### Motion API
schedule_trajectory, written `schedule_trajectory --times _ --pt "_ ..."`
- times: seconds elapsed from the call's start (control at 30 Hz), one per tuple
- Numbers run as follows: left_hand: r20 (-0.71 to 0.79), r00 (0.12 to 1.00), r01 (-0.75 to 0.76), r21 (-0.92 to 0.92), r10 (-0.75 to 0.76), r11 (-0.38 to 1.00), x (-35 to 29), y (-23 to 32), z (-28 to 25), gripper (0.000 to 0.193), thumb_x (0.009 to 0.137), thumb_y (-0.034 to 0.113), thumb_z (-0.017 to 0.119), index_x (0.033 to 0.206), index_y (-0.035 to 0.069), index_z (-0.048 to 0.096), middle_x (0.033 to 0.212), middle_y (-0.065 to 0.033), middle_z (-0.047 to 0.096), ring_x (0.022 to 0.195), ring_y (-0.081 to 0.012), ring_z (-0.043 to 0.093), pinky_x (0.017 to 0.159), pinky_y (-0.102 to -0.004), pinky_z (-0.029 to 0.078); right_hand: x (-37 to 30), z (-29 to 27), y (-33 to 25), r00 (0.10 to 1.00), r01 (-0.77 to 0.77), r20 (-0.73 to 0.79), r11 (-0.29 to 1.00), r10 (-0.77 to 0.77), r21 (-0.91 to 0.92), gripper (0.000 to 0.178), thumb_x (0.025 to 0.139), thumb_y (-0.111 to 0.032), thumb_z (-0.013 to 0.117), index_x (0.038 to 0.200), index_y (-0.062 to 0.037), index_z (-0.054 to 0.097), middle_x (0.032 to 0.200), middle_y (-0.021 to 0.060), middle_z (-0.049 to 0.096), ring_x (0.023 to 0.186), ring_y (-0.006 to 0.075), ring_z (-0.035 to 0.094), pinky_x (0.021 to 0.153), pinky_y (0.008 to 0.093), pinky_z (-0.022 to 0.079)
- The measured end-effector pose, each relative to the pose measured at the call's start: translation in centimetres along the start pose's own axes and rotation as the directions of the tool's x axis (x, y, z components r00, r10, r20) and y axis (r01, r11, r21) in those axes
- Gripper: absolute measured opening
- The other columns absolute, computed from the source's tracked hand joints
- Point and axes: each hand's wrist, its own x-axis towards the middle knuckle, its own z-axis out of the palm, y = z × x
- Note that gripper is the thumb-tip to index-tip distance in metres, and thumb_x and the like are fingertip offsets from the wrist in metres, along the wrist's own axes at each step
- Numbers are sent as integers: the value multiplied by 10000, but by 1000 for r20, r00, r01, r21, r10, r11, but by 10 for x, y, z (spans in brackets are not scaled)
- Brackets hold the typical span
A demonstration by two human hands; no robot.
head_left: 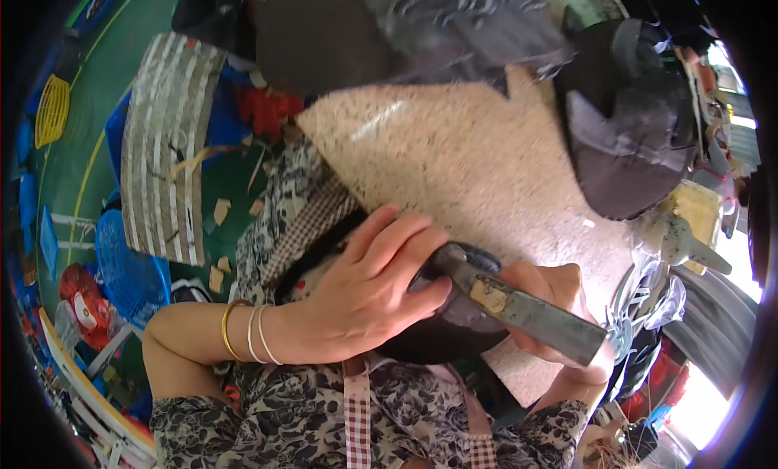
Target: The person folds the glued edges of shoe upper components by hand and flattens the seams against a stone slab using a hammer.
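Speckled beige stone makes up the bench (454, 161), a broad slab that fills the middle of the view and serves as landmark for everything else. At its far edge, heaps of dark grey fabric pieces (421, 23) overlap the slab. To the right of the bench, a stack of black and grey shoe uppers (624, 128) overhangs the edge. To the left of the bench, on the green floor (105, 72), stands a tall bundle of grey and white striped sheets (166, 145), with tan scraps scattered near its foot. Farther left of the bench lie a blue plastic mesh basket (126, 266) and, near the rim of the view, a yellow mesh basket (53, 108).

At the near edge of the bench, a dark rounded shoe piece (450, 327) sits against the person's lap. The left hand (373, 282) lies spread over its top, fingers curled and pressing it down; gold and silver bangles ring that wrist. The right hand (559, 307) is wrapped tightly around the grey handle of a worn metal hammer (519, 307), whose head rests on the shoe piece just beside the left fingertips. A yellowish glue-stained pot (697, 209) stands to the right of the bench, behind the hammer.
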Motion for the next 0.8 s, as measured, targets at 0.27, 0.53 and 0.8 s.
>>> schedule_trajectory --times 0.27,0.53,0.8 --pt "45 971 -166 -580 235 797 130 3 19 141 825 120 589 901 17 528 1016 -141 464 959 -285 511 811 -404 456 -111 14 41 90 -20 -964 968 249 248 229 956 -139 457 944 56 577 688 94 599 575 127 523 645 250 436" --pt "-258 921 -241 214 293 947 195 -124 -43 195 836 75 590 1018 24 643 1088 -97 563 1017 -265 532 898 -367 447 -52 14 33 552 -174 -830 985 84 -16 130 850 -16 615 979 -2 622 904 127 609 765 274 608 687 338 462" --pt "-140 989 9 374 47 927 140 -190 -90 229 795 208 678 993 102 634 1081 1 563 1008 -221 519 858 -336 457 151 -40 10 450 157 -760 880 -468 -449 141 872 -193 625 928 -64 641 631 131 611 513 309 601 459 369 484"
